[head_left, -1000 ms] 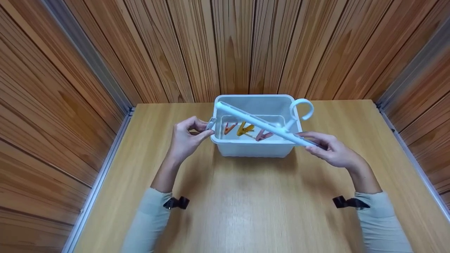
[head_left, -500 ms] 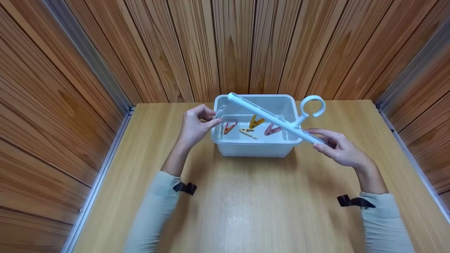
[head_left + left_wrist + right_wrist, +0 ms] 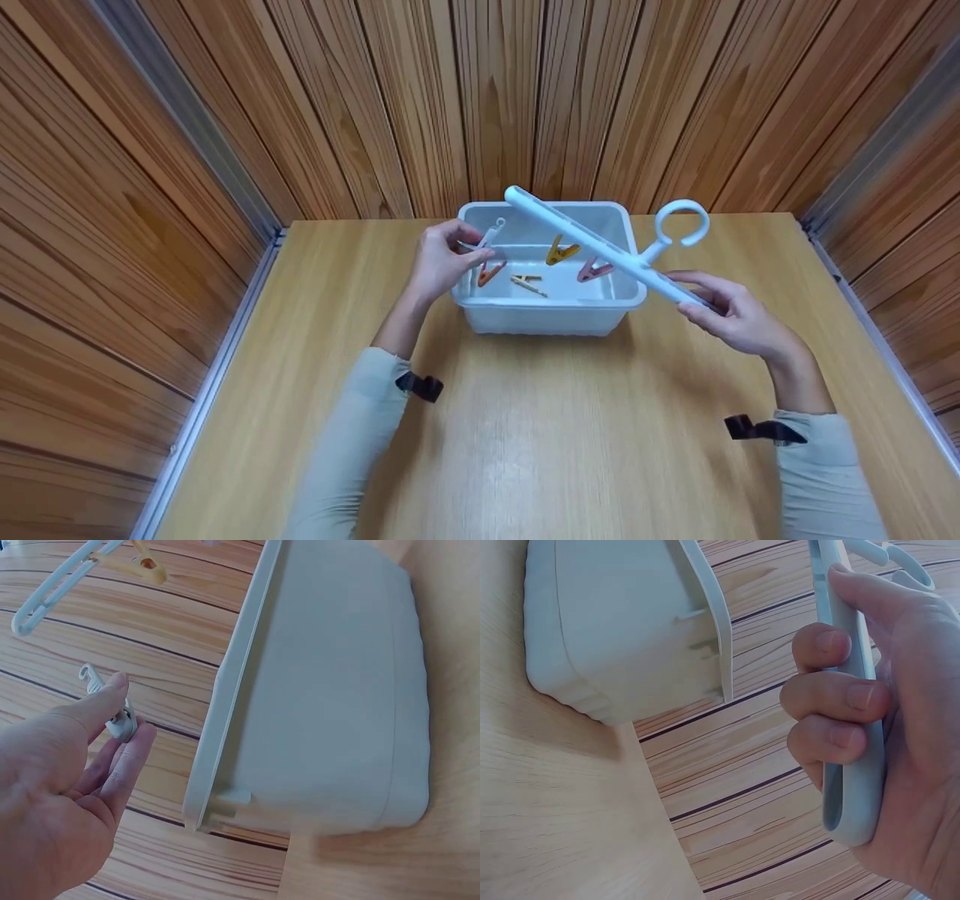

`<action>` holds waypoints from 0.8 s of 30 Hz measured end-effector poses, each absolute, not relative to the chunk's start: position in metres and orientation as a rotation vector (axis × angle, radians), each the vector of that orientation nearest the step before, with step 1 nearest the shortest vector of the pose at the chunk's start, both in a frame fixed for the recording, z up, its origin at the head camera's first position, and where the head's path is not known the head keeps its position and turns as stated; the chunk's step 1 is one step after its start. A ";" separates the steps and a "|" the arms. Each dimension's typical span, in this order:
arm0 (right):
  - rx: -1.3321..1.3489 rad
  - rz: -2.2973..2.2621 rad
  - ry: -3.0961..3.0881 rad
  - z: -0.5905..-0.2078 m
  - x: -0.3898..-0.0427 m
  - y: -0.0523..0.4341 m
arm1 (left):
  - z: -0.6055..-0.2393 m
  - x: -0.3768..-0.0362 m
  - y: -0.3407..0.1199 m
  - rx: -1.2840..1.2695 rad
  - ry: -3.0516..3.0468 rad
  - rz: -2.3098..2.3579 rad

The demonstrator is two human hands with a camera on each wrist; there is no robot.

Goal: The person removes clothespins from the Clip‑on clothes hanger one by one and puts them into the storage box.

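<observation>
Right hand (image 3: 739,319) grips hanger bar (image 3: 592,247); left hand (image 3: 442,262) pinches white peg (image 3: 491,231) — keep bar steady over tub (image 3: 547,311).

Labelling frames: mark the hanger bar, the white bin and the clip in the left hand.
hanger bar (image 3: 577,236), head view, middle of the bar.
white bin (image 3: 547,318), head view, front wall.
clip (image 3: 120,722), left wrist view, body pinched by the left hand (image 3: 60,787).

From the head view I can't make out what the small clear clip (image 3: 489,234) in my left hand (image 3: 442,259) is; my fingers cover its lower part. My right hand (image 3: 731,315) hides the near end of the white hanger bar (image 3: 592,244). On the left wrist view the bar (image 3: 56,585) runs off the top edge, and the tub (image 3: 330,690) is cut off there too.
</observation>
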State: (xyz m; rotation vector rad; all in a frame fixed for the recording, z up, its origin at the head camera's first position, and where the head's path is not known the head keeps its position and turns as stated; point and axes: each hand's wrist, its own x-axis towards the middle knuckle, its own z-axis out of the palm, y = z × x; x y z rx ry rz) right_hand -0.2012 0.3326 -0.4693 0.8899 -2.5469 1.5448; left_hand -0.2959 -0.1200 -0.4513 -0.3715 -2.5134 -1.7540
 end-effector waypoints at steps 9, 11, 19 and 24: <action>0.897 1.584 -2.515 -0.471 -0.201 0.333 | -0.448 -0.308 -0.112 -0.347 -2.344 -1.945; 0.900 1.600 -2.506 -0.471 -0.201 0.334 | -0.449 -0.309 -0.112 -0.366 -2.291 -1.993; 0.873 1.576 -2.534 -0.470 -0.200 0.334 | -0.452 -0.309 -0.113 -0.384 -2.235 -2.088; 0.879 1.554 -2.554 -0.468 -0.200 0.333 | -0.454 -0.308 -0.113 -0.421 -2.241 -2.121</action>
